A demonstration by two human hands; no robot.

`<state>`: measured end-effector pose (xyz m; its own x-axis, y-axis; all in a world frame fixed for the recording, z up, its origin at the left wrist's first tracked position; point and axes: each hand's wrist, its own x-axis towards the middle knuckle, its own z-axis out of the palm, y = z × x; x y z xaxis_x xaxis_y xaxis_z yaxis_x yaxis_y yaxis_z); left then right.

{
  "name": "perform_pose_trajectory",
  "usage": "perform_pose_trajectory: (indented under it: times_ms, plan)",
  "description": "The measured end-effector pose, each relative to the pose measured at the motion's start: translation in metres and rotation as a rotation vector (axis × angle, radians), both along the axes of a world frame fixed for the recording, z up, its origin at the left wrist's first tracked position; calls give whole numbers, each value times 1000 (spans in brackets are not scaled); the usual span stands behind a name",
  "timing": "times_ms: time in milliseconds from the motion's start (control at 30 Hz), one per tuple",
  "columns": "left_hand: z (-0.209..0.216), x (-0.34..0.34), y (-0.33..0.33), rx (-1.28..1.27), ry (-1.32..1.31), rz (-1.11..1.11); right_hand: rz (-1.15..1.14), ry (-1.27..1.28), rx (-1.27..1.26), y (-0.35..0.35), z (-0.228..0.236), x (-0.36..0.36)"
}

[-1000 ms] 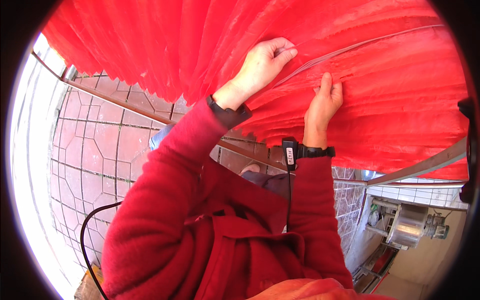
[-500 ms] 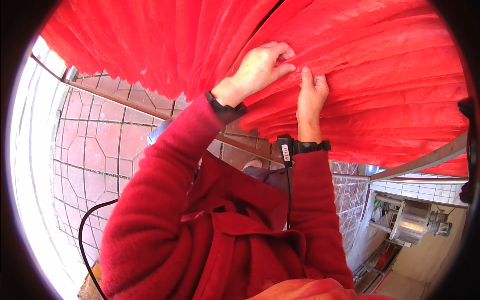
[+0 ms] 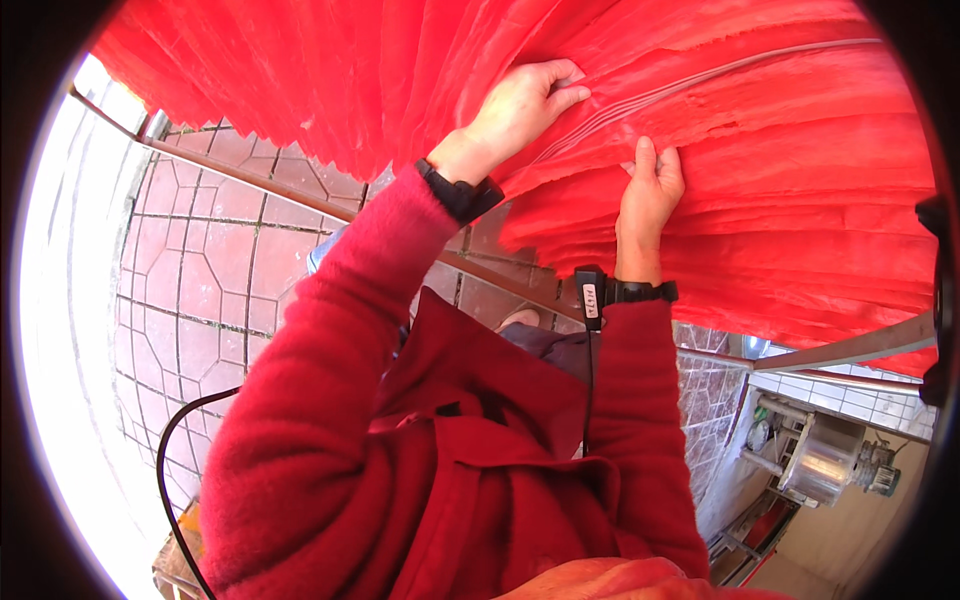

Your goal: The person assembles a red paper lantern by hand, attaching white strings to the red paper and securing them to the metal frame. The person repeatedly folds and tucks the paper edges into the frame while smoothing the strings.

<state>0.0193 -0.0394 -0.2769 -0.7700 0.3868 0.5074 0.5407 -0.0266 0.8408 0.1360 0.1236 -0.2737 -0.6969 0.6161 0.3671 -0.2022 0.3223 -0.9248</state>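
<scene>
So we've got one big spread of red pleated sheeting (image 3: pixel 780 190) here, reaching across the whole far side in more folds than we can count, and we'll place everything by it.

Starting left, one black cable (image 3: pixel 165 455) loops well apart from the sheeting, on the near side. Next is the reddish tiled floor (image 3: pixel 215 260), showing below the sheeting's jagged left edge, with one brown rail (image 3: pixel 250 180) slanting over it and passing close under the sheeting.

Two bare hands are on the sheeting. The left hand (image 3: pixel 520 105), one black wristband (image 3: pixel 460 195) behind it, is around the sheeting's middle, thumb and fingers closed on a fold. One shoe (image 3: pixel 520 318) peeks out below the sheeting there. The right hand (image 3: pixel 650 200) is nearer the sheeting's lower edge, thumb up and fingertips against it; we can't tell whether it's pinching anything. It has one black wristband (image 3: pixel 640 291) too, plus one small black box (image 3: pixel 590 298) beside that. Several thin pale lines (image 3: pixel 640 98) run along the sheeting between the hands and off right, too fine to count.

Far right, one machine with a silvery drum (image 3: pixel 825 460) sits below the sheeting.
</scene>
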Motion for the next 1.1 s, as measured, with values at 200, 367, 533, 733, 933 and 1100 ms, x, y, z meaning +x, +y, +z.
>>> perform_pose_trajectory:
  times_ms: [200, 367, 533, 733, 933, 1100]
  plan:
    - [-18, -4, 2, -222, -110, -228, 11, -23, -77, -8, -15, -3]
    - [-36, -5, -1, -428, 9, -235, 26, -132, -26, -5, -40, -2]
    - [-51, -19, 1, -524, 47, -91, -54, -167, 22, 6, -62, -1]
    - [-81, -25, 1, -506, 79, -76, -56, -147, 49, 22, -76, -2]
    - [-119, -25, 2, -577, 35, -137, -3, -249, 27, 12, -124, -8]
    - [-153, -31, 6, -708, -9, -133, 42, -440, 210, 4, -212, -15]
